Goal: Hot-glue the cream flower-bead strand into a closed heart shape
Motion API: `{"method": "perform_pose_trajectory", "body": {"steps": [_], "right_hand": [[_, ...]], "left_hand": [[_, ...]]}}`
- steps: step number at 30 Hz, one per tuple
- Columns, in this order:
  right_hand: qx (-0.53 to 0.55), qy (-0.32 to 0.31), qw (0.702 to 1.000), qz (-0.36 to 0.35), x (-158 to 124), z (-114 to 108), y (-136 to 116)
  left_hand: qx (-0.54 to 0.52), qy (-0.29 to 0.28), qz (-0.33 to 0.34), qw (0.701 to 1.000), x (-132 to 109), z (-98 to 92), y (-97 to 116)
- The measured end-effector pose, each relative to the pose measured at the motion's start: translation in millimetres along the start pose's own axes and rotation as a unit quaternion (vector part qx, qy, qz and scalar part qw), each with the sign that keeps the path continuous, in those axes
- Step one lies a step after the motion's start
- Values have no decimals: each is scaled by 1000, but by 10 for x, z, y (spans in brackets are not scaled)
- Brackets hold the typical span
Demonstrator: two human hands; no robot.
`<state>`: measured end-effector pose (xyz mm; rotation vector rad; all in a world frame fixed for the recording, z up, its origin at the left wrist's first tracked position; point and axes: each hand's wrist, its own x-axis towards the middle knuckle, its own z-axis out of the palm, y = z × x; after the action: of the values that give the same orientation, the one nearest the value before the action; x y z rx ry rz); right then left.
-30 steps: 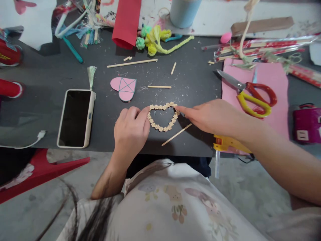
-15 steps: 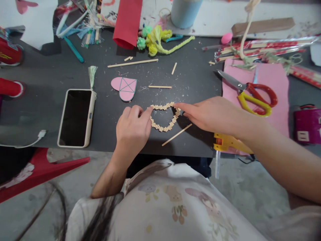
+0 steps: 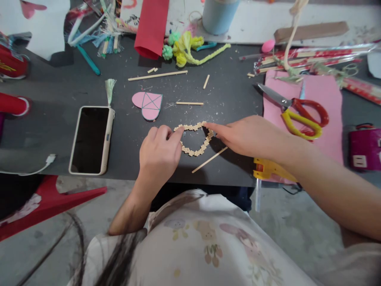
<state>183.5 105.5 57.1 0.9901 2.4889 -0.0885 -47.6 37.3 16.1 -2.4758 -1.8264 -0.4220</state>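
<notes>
A heart-shaped outline [image 3: 197, 152] of small pale flower-like pieces lies on the dark table. My left hand [image 3: 160, 153] is at its left side, fingers bent, with thumb and index finger closed on the edge; these fingers cover part of the outline. At the upper right, my right hand [image 3: 241, 135] has its index fingertip on the outline and its other fingers tucked beneath. Just below the outline, close to my right hand, rests a thin wooden stick [image 3: 210, 159]. A shorter stick [image 3: 189, 103] lies above it, and a pink paper heart [image 3: 151, 105] with drawn lines is to the upper left.
Scissors [image 3: 288, 105] lie on pink sheets [image 3: 324, 95] at right, above a yellow glue gun [image 3: 268, 169] at the table edge. A phone [image 3: 91, 139] lies at left. Yellow pipe-cleaner flowers [image 3: 189, 47], a red paper roll [image 3: 151, 29] and a blue cup [image 3: 220, 16] stand at the back.
My left thumb and index finger have shifted slightly right over the outline, so more of its upper left corner shows. My right hand has barely moved.
</notes>
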Motion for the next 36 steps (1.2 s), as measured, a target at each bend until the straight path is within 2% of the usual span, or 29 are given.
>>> {"method": "perform_pose_trajectory", "body": {"steps": [8,12,19,24,27,36], "right_hand": [[-13,0,1000,-6,-8,-19,-13],[-3,22,1000,-8,-10,-20,-24],[79,85,993,16,119,-76,2],[123,118,985,19,292,-92,19],[140,129,982,17,363,-75,9],[208,150,967,4,445,9,-6]], "left_hand": [[3,-19,13,1000,17,0,17],[0,-26,11,1000,18,-6,15],[-19,-9,13,1000,145,-34,1],[-27,-45,31,998,304,-43,-25],[-40,-61,32,997,372,-16,-52],[-80,-58,27,995,424,104,-112]]}}
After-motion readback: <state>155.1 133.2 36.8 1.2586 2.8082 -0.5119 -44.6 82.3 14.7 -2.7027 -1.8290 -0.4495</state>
